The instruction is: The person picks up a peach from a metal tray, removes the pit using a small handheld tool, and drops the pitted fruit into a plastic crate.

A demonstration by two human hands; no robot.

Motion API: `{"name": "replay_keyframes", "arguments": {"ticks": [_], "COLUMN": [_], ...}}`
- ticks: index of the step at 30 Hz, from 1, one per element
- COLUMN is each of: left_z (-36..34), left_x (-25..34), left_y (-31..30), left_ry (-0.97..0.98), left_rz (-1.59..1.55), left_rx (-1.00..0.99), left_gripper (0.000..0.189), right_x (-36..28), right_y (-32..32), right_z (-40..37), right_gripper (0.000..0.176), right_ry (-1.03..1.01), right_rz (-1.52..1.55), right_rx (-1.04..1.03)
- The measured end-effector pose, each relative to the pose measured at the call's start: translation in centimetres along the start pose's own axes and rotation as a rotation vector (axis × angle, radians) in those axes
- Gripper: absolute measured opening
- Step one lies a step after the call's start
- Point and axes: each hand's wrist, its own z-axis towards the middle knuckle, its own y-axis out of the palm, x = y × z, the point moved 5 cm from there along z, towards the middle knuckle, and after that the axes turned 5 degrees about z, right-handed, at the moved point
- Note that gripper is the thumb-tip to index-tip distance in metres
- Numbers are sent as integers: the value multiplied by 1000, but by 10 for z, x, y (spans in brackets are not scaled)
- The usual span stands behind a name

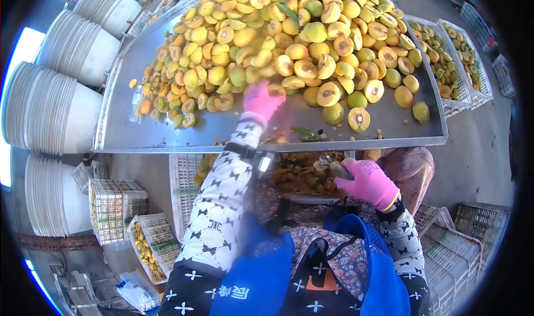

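My left hand [263, 100], in a pink glove, reaches to the front edge of a big heap of yellow fruit [239, 38], mostly cut halves, on a metal table [194, 140]. Its fingers touch or nearly touch the fruit and are blurred. My right hand [367, 183], also in a pink glove, is wrapped round the dark handle of a small tool [340, 168] below the table's front edge. The metal end of this tool points up and left, over a crate of cut fruit pieces [306, 174] at my lap.
Stacks of white tubs [41, 107] stand at the left. Crates of fruit sit at the lower left [150, 249] and at the right of the table [445, 66]. Empty-looking crates [450, 255] are at the lower right. A clear bottle [136, 102] lies on the table's left side.
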Motion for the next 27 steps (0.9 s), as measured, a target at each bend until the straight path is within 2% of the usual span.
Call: {"name": "replay_keyframes", "arguments": {"ticks": [2,3,4,5,7,8,11,12,15,17,19,21,23,26,27], "left_z": [1,-2,-5,-10,-25,-35,-65,-77,-108,-124,-143,-144,-146,-148,-149], "left_x": [8,16,16,14,16,12,42,57,86,95,112,100,96,101,101], "left_y": [11,7,3,2,-11,-10,-40,-50,-56,-66,-79,-59,-51,-58,-62], "left_ry": [10,13,-7,18,66,-162,-160,-157,103,382,347,-2,-279,-260,-40], "left_rz": [221,337,254,136,-98,-476,-1199,-1328,-1384,-698,-606,-1512,-1895,-2080,-1983], "left_rx": [77,118,116,116,121,-78,-165,-258,-116,172,190,-84,-286,-500,-437], "left_gripper": [63,62,54,53,51,46,43,44,43,35,31,27,29,30,31], "right_x": [0,4,11,12,-10,-21,-47,-59,-81,-82,-86,-88,-88,-87,-86], "right_y": [1,4,11,15,3,-2,-6,-6,-2,4,7,11,14,14,13], "right_z": [-7,-8,-7,-6,-3,3,14,16,26,29,26,22,18,16,16], "right_gripper": [34,35,35,35,32,31,35,39,38,38,38,37,37,37,38], "right_ry": [74,41,3,-40,-125,-170,-315,-431,-474,-423,-377,-396,-421,-458,-460], "right_rz": [139,71,4,-62,129,221,344,246,179,91,29,6,24,87,91], "right_rx": [-74,-34,6,47,109,141,364,527,586,561,528,517,525,552,558]}}
